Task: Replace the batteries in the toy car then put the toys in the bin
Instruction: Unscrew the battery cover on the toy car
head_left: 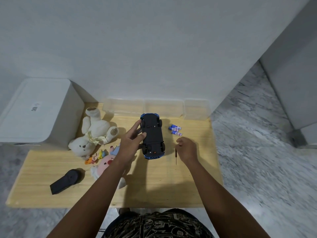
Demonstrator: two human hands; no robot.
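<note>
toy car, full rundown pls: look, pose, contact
The toy car is flipped belly-up on the wooden table, showing a black plastic-looking underside, blue body edges at both ends and four dark wheels. Battery cover looks closed, though that's hard to tell. The left hand has a grip on its left side, fingers over the chassis. Right hand is apart from it.

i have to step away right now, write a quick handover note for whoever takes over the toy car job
Left hand: holding the toy car upside down on the wooden table.
Right hand: loosely curled over a small screwdriver; grip unclear.
Fresh batteries lie right of the car. White bear, pink plush and black remote sit on the left. White bin far left, lid closed.
Done: car flipped. Left: open the cover, swap batteries, bin the toys.
</note>
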